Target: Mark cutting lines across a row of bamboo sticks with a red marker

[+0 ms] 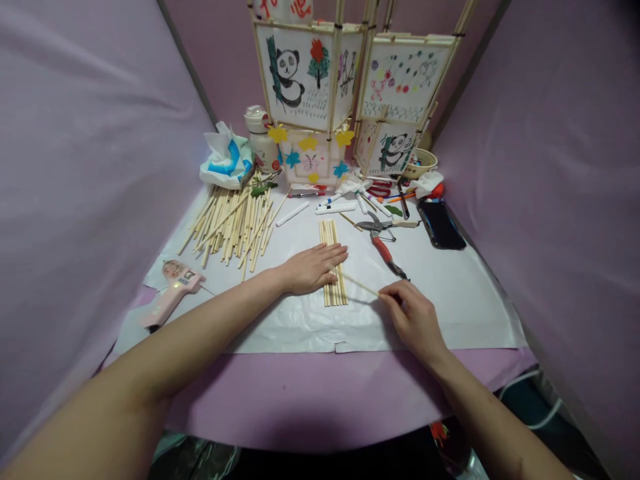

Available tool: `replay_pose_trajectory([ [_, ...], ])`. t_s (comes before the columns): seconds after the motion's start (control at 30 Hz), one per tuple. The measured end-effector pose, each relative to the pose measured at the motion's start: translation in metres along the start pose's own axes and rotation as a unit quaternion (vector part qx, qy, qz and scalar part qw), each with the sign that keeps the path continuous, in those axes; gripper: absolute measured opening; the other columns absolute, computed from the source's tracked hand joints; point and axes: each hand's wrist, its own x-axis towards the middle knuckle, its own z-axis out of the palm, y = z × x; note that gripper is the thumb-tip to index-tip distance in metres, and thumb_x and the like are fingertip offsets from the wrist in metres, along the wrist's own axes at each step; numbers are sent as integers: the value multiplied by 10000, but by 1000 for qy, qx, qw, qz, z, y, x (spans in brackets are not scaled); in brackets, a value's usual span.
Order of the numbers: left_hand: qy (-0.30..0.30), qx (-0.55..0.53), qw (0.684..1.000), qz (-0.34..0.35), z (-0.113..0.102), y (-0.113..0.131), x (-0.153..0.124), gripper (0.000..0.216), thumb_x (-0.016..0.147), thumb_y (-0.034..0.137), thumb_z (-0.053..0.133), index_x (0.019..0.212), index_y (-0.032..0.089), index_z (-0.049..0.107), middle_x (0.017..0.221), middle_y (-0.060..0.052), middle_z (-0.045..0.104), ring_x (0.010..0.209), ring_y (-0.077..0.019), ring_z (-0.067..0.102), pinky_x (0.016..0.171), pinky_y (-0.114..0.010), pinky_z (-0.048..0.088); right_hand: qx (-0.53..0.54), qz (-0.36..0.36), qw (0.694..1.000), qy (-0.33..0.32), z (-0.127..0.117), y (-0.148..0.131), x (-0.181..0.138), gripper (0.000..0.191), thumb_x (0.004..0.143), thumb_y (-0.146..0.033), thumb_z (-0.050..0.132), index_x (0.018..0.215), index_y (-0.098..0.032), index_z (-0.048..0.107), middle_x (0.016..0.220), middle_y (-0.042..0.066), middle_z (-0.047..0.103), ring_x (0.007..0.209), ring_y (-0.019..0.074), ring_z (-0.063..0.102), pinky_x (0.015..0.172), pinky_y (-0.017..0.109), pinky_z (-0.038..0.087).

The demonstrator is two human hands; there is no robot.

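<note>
A row of several bamboo sticks [331, 235] lies side by side on the white sheet [450, 293]. My left hand [311, 268] rests flat on the near part of that row, fingers stretched out. My right hand [413, 317] pinches one end of a single thin stick [359, 285], whose other end reaches the row by my left fingertips.
A loose pile of bamboo sticks [233, 225] lies at the left, a pink glue gun [170, 295] nearer. Red-handled pliers [386, 249], scissors, markers [336, 209] and a black phone [441, 227] lie behind. Painted paper lanterns [310, 87] stand at the back, beside a tissue pack [226, 162].
</note>
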Motion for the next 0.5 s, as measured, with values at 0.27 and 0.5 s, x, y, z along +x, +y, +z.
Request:
replay_pose_trajectory([
  [0.27,3,21,1000,-3,2,-3,-1,677,1072,556,219,1604,139,255,1691,-88,170,1574,-204,116,1270,-381,89,-168,106,980,14,11,9,18,176,922,-235,542,781,-202,642,833,79,684,805,248,643,768,368,464],
  [0.5,19,32,999,6,3,-6,0,643,1069,537,258,1606,184,252,1683,-86,197,1567,-219,159,1261,-410,144,-147,299,942,33,-72,41,72,358,919,-524,623,776,-198,662,806,83,719,737,212,650,692,313,468],
])
